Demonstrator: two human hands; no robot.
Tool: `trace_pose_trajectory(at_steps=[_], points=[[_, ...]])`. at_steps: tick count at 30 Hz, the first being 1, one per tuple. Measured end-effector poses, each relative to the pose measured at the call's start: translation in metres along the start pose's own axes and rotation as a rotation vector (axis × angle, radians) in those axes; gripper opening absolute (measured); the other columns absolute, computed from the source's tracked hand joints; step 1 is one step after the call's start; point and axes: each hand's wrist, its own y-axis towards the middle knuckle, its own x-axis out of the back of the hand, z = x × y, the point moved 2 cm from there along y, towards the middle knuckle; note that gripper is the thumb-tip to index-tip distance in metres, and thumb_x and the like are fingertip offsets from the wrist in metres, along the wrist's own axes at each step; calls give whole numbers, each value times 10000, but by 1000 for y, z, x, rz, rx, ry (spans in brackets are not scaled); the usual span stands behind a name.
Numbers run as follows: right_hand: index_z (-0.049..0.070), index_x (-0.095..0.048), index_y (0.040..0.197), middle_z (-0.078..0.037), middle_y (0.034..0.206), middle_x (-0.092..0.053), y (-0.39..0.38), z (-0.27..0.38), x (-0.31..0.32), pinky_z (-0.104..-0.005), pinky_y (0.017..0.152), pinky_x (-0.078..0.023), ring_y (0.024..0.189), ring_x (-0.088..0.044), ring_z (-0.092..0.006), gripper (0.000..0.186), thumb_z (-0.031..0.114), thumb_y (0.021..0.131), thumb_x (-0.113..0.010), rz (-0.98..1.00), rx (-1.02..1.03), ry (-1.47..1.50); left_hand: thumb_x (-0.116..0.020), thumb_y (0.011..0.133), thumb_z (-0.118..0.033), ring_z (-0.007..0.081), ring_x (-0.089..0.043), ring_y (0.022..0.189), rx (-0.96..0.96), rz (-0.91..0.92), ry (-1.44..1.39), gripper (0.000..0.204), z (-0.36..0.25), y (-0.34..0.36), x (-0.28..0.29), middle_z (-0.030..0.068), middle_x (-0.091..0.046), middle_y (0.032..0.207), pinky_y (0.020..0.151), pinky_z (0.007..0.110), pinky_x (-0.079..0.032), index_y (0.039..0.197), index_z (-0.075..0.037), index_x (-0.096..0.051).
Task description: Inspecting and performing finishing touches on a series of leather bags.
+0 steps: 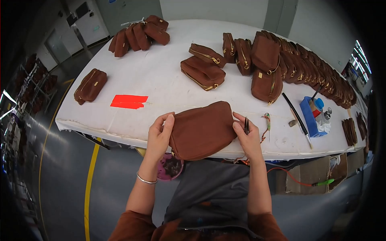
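Observation:
A brown zip pouch (203, 130) is held up between my two hands, over the near edge of the table, its broad flat side facing me. My left hand (161, 134) grips its left end, thumb on the front. On the right end, my right hand (246, 134) pinches the pouch; a small dark pointed tool, perhaps tweezers (246, 125), also sticks up from these fingers. A bit of gold zip hardware shows at the pouch's lower left corner. The pouch's back and most of its zip are hidden.
A white-covered table (161, 80) carries a long row of brown pouches (305, 66) at right and a bundle of pouches (138, 36) far left. One pouch (91, 86) lies at left, near red tape (128, 101). A blue box (311, 116) and brush (297, 118) sit right.

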Motion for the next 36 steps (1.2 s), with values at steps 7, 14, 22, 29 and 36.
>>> trace_pose_trajectory(at_steps=[7, 14, 22, 29, 36], points=[[-23, -630, 1177, 16, 813, -625, -6, -13, -3, -174, 554, -350, 625, -438, -4, 366, 184, 881, -695, -79, 20, -32, -605, 952, -315, 97, -547, 867, 31, -70, 25, 417, 26, 2, 6, 67, -622, 998, 779, 244, -463, 1204, 16, -573], [-2, -663, 1123, 96, 614, -465, -14, -32, -11, -189, 487, -249, 534, -330, 4, 328, 188, 862, -720, -145, 37, -25, -720, 810, -78, 227, -606, 834, -409, 14, 483, 141, -15, 4, -39, 104, -622, 867, 721, 324, -497, 936, -26, -682], [-13, -658, 1110, 80, 668, -522, -21, -21, -12, -174, 543, -297, 588, -376, -1, 323, 182, 861, -720, -152, -15, -116, -726, 782, -104, 275, -554, 796, -478, 209, 779, 107, -6, 47, -74, 107, -588, 781, 723, 380, -467, 856, -44, -676], [11, -675, 1100, 81, 588, -416, -19, -26, -9, -208, 497, -270, 538, -316, -19, 332, 227, 853, -722, -178, 9, -110, -661, 849, -122, 322, -569, 840, -441, 146, 698, 120, -8, 53, -55, 159, -608, 840, 759, 401, -465, 841, -5, -634], [-4, -662, 1103, 51, 568, -423, -20, -28, -6, -218, 492, -279, 523, -326, -29, 322, 232, 886, -681, -171, 47, -191, -599, 942, -192, 147, -533, 734, -63, -299, 797, 232, 12, 5, 104, 103, -580, 808, 663, 300, -453, 888, 34, -609]])
